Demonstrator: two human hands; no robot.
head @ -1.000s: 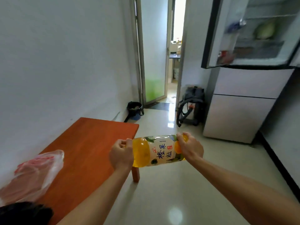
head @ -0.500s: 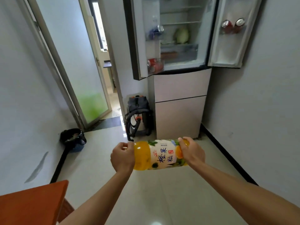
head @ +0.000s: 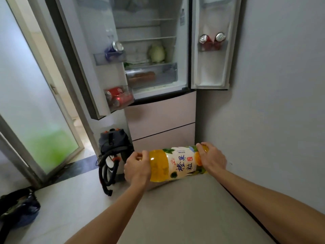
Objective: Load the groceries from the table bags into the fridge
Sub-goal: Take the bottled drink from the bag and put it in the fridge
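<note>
- Whereas the corner of the orange surface showed half a second ago, it is out of view now; the fridge [head: 159,112] stands nearer and larger.
- Juice bottle [head: 173,164]: orange drink, white label, held level in the air in front of the fridge's lower drawers, as before.
- Left hand [head: 137,166]: fingers curled round the bottle's left end, grip unchanged.
- Right hand [head: 213,158]: fingers wrapped round its right end, grip unchanged.
- Left door [head: 84,55], open: upper bin holds a blue can [head: 115,48]; lower bin holds red cans [head: 117,97].
- Right door [head: 211,71], open: bin holds two red cans [head: 212,40].
- Fridge shelf: a pale cabbage [head: 157,53].
- Clear drawer [head: 151,74] below: an orange-brown item, too blurred to name.
- Floor: a backpack [head: 114,147] beside the fridge.
</note>
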